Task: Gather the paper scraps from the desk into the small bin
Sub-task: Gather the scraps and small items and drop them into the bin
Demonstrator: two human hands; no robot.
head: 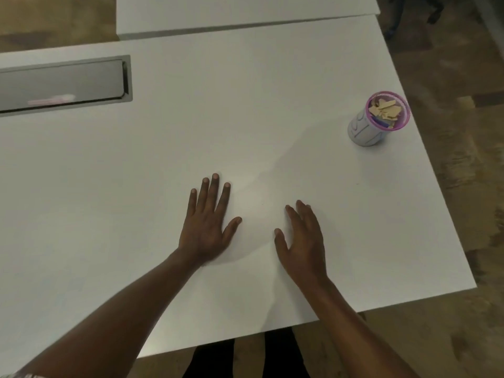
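A small grey bin [365,129] with a pink rim stands upright near the right edge of the white desk [245,105]. Tan paper scraps [386,108] fill its top. I see no loose scraps on the desk surface. My left hand [208,222] lies flat on the desk, palm down, fingers spread, holding nothing. Beside it, my right hand [301,238] also rests palm down with its fingers apart and nothing in it. Both hands are well to the left of and nearer than the bin.
A grey recessed cable tray [62,83] with a lid sits in the desk at the far left. A second white desk [245,12] abuts at the back. The desk's right and near edges drop to a brown patterned floor [463,186].
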